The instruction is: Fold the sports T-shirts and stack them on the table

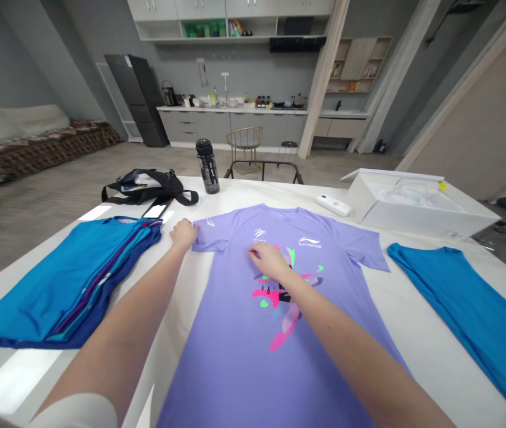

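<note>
A purple T-shirt (235, 333) with a printed front lies spread on the white table, its neck toward the far edge. My left hand (184, 234) is closed on the cuff of its left-side sleeve. Over the chest, beside the small figure logo, my right hand (267, 260) has its fingers pinched together; whether cloth is between them is too small to tell. At the left is a stack of folded shirts (57, 273), bright blue on top. A folded blue garment (471, 309) lies at the right.
Along the far side of the white table (177, 315) are a black bag (146, 185), a dark bottle (208, 169), a small white device (333, 205) and an open white box (422, 208). A chair (244, 139) stands beyond.
</note>
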`<action>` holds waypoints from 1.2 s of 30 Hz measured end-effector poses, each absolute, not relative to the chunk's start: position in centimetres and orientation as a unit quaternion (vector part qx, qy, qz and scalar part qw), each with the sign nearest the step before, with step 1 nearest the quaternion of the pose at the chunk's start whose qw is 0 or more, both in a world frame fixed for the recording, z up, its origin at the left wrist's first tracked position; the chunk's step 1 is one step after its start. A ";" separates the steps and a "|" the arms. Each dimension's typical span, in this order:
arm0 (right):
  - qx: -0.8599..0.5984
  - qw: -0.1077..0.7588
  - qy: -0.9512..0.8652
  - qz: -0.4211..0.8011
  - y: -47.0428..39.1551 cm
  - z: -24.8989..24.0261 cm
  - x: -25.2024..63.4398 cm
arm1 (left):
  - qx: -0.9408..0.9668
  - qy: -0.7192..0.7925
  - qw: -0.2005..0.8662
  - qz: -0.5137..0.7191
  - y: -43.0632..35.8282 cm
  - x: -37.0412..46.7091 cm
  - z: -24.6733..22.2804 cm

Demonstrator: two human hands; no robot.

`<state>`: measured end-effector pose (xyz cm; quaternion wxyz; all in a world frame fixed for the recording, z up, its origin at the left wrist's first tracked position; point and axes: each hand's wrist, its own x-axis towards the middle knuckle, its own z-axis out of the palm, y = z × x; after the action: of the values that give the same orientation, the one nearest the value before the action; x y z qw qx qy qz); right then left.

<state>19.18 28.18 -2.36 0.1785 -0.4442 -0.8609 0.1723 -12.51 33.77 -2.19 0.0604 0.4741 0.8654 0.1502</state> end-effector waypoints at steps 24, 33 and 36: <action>-0.465 0.217 -0.844 0.155 36.8 -4.1 6.7 | 0.389 0.739 0.273 0.478 38.8 -13.8 -3.3; -0.443 0.246 -0.850 0.145 35.0 -4.7 8.8 | 0.563 0.694 0.278 0.352 33.6 -13.4 -2.8; -0.450 0.224 -0.854 0.136 33.8 -4.6 9.3 | 0.594 0.720 0.220 0.283 32.8 -13.2 -2.5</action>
<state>9.26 33.79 -4.57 0.2243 -0.4498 -0.8538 0.1356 -13.19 32.83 -2.48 0.2199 0.5941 0.7201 0.2830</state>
